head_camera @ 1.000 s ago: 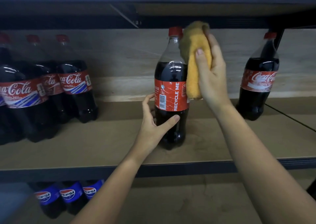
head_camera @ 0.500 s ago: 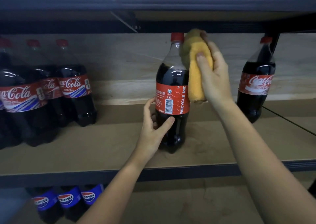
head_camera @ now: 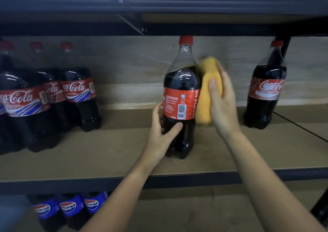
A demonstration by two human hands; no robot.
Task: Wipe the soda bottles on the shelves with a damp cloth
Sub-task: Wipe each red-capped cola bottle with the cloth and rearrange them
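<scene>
Left hand (head_camera: 160, 134) gripping bottle (head_camera: 181, 97) base; right hand (head_camera: 222, 100) clutching cloth (head_camera: 206, 93) against label side. Rotate bottle, wiping with steady pressure.

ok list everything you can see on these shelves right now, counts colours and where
centre cola bottle: 1, dark with red cap and red label, middle shelf, upright
right cola bottle: 1, dark, red label, middle shelf at right, standing alone
left cola bottles: at least 3 visible, dark, red labels, grouped on middle shelf at left
pepsi bottles: 3 visible, dark, blue labels, lower shelf at left
cloth: 1, yellow, pressed against the centre bottle's right side
middle shelf: 1, tan board, dark front edge
left hand: grips centre bottle low down
right hand: holds the cloth
</scene>
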